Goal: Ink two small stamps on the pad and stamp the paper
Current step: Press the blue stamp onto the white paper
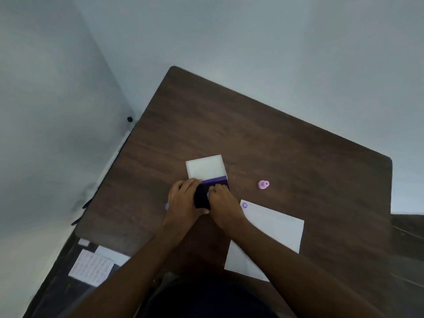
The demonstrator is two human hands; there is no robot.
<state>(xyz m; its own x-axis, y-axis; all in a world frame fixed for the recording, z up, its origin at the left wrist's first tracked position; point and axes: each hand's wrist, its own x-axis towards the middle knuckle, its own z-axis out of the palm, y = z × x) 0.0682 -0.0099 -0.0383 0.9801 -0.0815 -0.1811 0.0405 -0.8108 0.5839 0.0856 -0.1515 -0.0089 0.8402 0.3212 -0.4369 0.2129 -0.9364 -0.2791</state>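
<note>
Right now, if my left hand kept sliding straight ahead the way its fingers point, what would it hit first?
Probably the ink pad's open white lid, lying directly beyond the left hand past the ink pad; depth is hard to judge.

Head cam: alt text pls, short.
Both hands meet over an open ink pad on a dark wooden table; the right hand presses something small onto it. A pink stamp stands apart; the paper bears one purple mark.
</note>
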